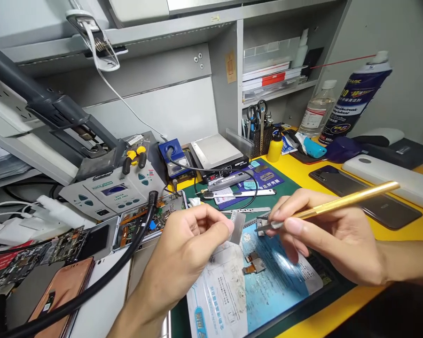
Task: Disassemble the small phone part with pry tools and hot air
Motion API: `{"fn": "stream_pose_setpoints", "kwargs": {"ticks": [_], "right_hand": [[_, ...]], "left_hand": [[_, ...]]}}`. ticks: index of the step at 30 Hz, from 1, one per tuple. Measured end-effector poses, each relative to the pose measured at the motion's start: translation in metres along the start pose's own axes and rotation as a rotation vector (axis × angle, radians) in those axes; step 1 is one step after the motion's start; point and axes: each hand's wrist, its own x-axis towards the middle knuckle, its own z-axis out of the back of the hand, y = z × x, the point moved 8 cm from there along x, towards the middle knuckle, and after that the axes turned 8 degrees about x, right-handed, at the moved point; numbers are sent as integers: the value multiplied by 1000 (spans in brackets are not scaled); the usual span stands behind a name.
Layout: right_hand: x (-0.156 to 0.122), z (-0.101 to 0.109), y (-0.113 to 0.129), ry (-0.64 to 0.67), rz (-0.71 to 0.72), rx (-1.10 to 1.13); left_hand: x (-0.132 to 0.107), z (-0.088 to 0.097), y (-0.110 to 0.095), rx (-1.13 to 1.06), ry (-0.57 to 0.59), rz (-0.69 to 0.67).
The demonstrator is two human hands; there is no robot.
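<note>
My left hand is closed, pinching a small flat silver-grey piece between thumb and fingertips. In my right hand is a craft knife with a gold handle, its thin dark blade pointing left toward the silver piece. Blade and piece are apart. Beneath both hands lies a blue and white printed sheet, worn and stained in places. A small camera module with orange flex cables rests on it. Near the blade is another small metal part, partly hidden by my right fingers.
Metal tweezers lie beyond the sheet. A hot-air station stands left, its black hose crossing the left foreground. Opened phones and circuit boards crowd that side. Right are a dark phone, a yellow bottle and a spray can.
</note>
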Motion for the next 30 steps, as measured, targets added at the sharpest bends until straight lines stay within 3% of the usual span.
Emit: {"fn": "stream_pose_setpoints", "kwargs": {"ticks": [10, 30], "right_hand": [[8, 5, -10, -31, -185, 154], [13, 4, -16, -18, -288, 209]], "left_hand": [[-5, -13, 1, 41, 99, 69], [-8, -18, 3, 44, 138, 81]]}}
